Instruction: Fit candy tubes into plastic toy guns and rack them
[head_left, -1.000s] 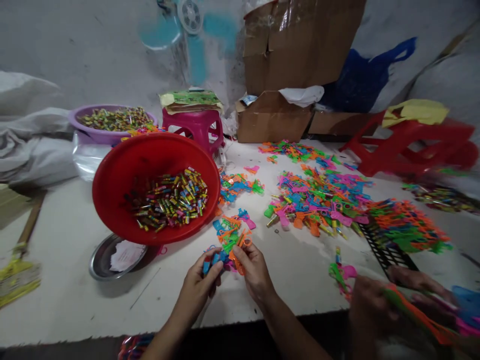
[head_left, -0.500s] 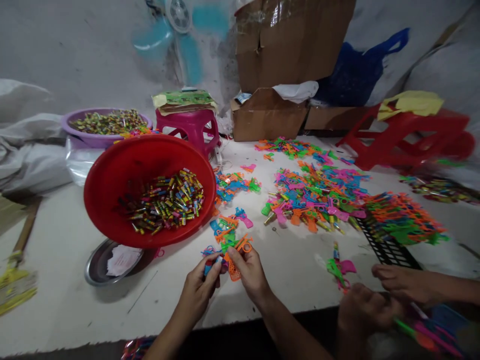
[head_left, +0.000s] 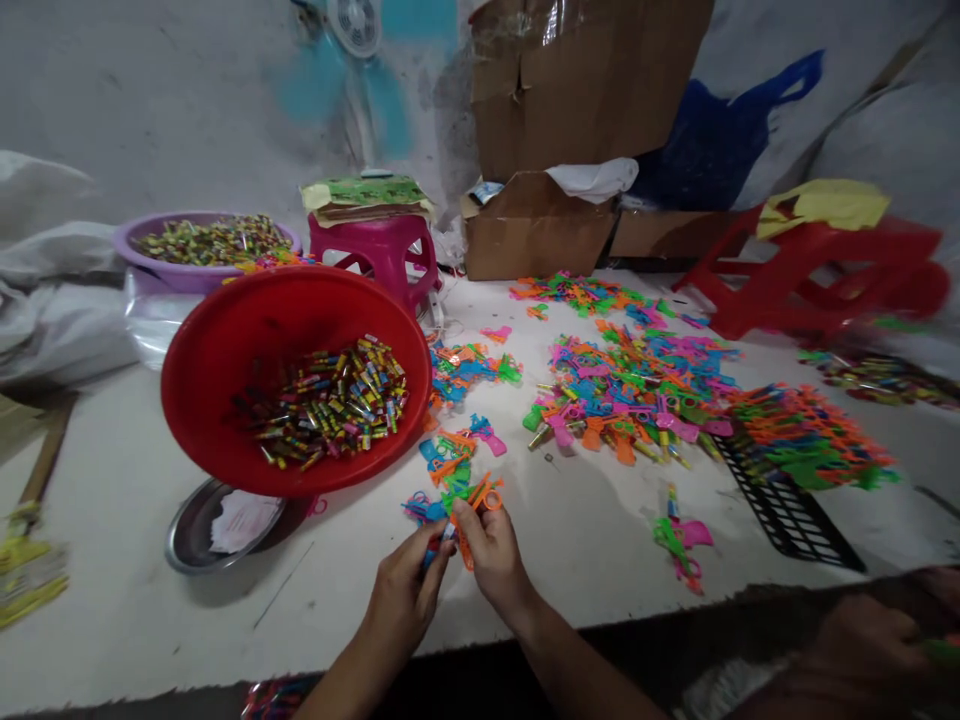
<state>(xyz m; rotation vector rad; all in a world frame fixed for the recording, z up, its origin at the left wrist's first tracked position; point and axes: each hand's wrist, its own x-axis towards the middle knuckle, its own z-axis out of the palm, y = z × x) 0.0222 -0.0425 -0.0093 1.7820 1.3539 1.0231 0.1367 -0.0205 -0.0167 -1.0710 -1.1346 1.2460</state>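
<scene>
My right hand [head_left: 496, 560] pinches an orange plastic toy gun [head_left: 486, 492] with a ring at its end. Close against it, my left hand [head_left: 401, 590] is closed on a small wrapped tube [head_left: 449, 531], partly white and red; the fingers cover most of it. Just beyond the fingertips lie blue, green and orange toy guns [head_left: 450, 460] in a loose row. To the left, a big red basin [head_left: 217, 320] leans tilted and holds many small wrapped tubes [head_left: 330, 400].
A metal bowl [head_left: 187, 550] with paper sits front left. Right of centre lies a large heap of toy guns [head_left: 622, 380]; beyond it is a black rack [head_left: 795, 525] of assembled ones. A co-worker's hand [head_left: 862, 640] shows at lower right. Stools and cardboard boxes [head_left: 540, 230] line the back.
My hands have drawn closer together, bringing the tube against the orange toy gun. The co-worker's hands have moved off the table edge toward the lower right.
</scene>
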